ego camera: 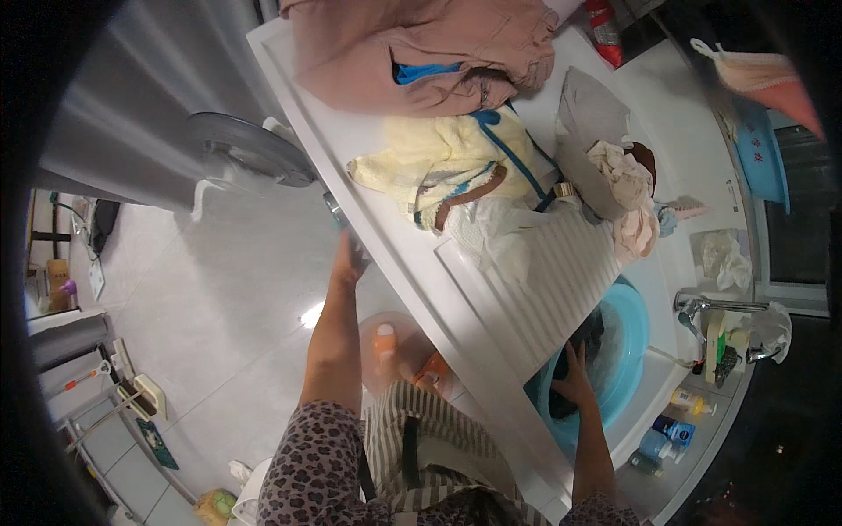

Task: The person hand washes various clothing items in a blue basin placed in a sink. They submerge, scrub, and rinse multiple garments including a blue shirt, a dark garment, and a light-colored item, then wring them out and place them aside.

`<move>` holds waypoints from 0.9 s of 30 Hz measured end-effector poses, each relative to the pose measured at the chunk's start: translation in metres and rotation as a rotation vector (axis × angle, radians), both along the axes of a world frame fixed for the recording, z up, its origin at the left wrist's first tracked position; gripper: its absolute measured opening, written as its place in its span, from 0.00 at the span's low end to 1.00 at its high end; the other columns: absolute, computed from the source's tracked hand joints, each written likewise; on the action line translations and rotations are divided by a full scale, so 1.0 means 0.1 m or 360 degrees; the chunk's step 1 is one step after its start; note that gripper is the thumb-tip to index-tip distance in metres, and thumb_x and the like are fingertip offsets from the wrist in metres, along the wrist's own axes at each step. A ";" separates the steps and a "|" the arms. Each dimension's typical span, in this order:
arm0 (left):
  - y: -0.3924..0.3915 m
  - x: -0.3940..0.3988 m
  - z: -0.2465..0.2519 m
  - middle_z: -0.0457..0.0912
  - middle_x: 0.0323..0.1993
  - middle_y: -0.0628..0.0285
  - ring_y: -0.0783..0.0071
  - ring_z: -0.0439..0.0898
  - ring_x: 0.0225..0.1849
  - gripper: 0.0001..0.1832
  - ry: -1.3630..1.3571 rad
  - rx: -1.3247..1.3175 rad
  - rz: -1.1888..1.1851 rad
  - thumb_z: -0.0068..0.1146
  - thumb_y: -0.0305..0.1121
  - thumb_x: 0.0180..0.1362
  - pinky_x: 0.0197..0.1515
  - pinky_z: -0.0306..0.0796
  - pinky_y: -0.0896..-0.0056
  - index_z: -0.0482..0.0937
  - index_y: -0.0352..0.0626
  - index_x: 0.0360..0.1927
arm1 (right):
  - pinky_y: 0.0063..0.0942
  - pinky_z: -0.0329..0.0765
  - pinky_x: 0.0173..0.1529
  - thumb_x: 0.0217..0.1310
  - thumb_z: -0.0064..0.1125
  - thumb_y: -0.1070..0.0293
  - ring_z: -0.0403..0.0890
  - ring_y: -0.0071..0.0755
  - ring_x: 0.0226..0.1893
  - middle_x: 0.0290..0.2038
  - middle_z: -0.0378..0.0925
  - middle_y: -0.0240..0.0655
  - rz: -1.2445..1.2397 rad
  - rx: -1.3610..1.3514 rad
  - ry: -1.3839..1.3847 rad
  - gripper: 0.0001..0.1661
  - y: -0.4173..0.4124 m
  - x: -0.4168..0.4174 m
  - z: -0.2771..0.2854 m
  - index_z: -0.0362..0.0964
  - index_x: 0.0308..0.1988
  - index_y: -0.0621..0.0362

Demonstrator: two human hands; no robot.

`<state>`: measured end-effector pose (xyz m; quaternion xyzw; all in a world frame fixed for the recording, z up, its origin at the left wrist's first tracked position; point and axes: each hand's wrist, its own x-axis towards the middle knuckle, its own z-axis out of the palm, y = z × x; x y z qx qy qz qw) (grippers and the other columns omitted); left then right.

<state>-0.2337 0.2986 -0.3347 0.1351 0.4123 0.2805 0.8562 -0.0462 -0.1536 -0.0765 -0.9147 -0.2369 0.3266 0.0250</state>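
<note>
My left hand (350,261) reaches down beside the outer edge of the white washboard counter (421,299). Its fingers are partly hidden by the rim, close to a small clear object (334,209) that I cannot identify; whether it is held is unclear. My right hand (573,382) is inside a light-blue plastic basin (635,329), fingers spread against dark wet cloth (564,406). Cloudy water (612,348) fills part of the basin, which sits in the sink at the end of the ribbed washboard (559,263).
A pink-brown garment (421,66), a pale-yellow garment (427,148) and socks (635,230) lie on the counter. A faucet (717,304) and several bottles (658,444) line the far ledge. A grey round basin (250,148) leans beside the curtain (158,98).
</note>
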 end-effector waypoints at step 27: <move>-3.36 1.40 3.74 0.64 0.56 0.50 0.59 0.64 0.58 0.40 -0.0683 0.2368 -0.1706 0.67 0.36 0.42 0.59 0.58 0.62 0.59 0.41 0.58 | 0.25 0.69 0.45 0.28 0.48 0.84 0.71 0.33 0.40 0.37 0.71 0.35 -0.1314 0.2290 -0.0188 0.29 -0.77 0.11 1.93 0.69 0.41 0.61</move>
